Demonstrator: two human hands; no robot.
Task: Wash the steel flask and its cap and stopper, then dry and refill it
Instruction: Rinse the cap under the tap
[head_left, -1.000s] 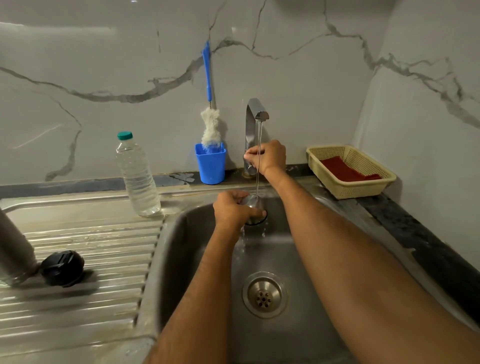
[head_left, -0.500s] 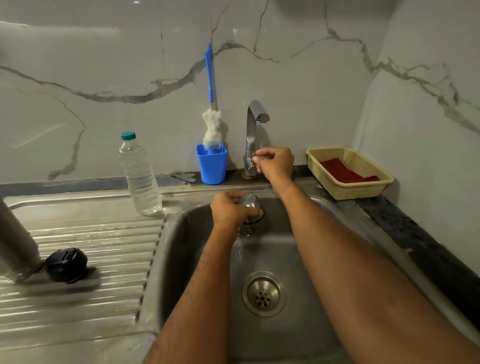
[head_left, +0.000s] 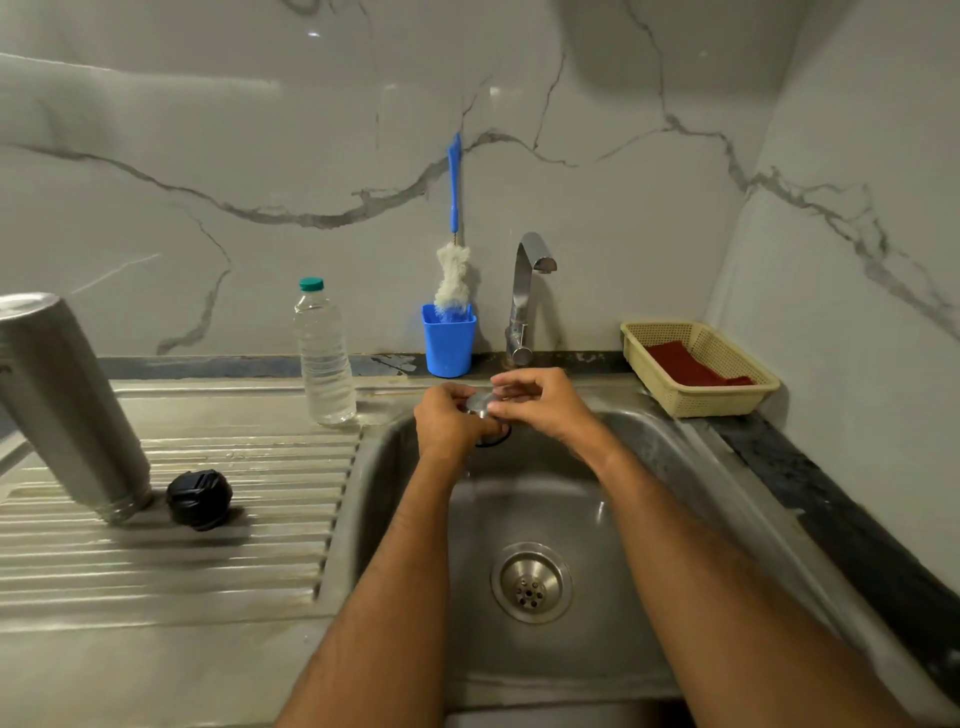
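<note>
A small steel cap (head_left: 480, 402) sits between both hands above the back of the sink (head_left: 649, 441). My left hand (head_left: 447, 421) grips it from the left and below. My right hand (head_left: 540, 402) pinches its top and right side. The steel flask (head_left: 62, 405) stands upside down and tilted on the ribbed drainboard (head_left: 208, 561) at the far left. Beside its mouth lies the black stopper (head_left: 199, 499). No water runs from the tap (head_left: 524, 291).
A clear water bottle (head_left: 323, 353) with a green lid stands at the back of the drainboard. A blue cup (head_left: 448, 340) holds a bottle brush (head_left: 453, 244). At the right, a cream basket (head_left: 696, 369) holds a red cloth. The drain (head_left: 531, 582) lies in the basin's middle.
The water stream has stopped. My right hand left the tap lever and came down onto the cap in my left hand. The camera tilted, showing more of the flask.
</note>
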